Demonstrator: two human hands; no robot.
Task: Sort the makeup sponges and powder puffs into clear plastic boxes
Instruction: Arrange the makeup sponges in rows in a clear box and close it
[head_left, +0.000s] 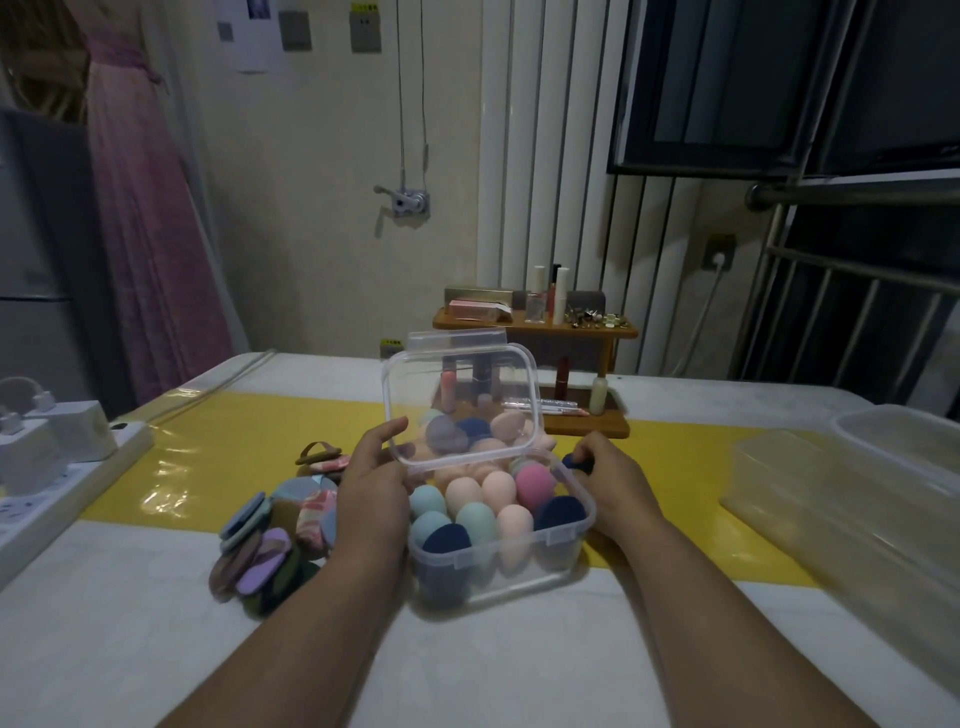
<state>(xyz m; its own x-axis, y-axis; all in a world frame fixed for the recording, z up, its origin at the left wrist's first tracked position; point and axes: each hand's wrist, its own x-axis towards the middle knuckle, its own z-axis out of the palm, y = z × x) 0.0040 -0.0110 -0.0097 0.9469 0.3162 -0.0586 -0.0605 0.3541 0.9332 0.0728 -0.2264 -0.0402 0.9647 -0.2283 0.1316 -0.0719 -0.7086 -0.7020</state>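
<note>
A clear plastic box (519, 574) stands on the table in front of me, filled with several egg-shaped makeup sponges (498, 499) in peach, teal, pink and navy. Its clear lid (462, 400) stands tilted up at the back. My left hand (371, 483) grips the lid's lower left corner, thumb on top. My right hand (613, 486) rests against the box's right side and pinches a navy sponge (575, 461) at the rim. A pile of flat powder puffs (272, 540) in blue, purple, brown and pink lies left of the box.
Larger clear plastic boxes (852, 499) sit at the right. A white power strip with chargers (47, 457) lies at the left edge. A wooden cosmetics rack (571, 415) stands behind the box. A yellow strip (218, 447) crosses the white table.
</note>
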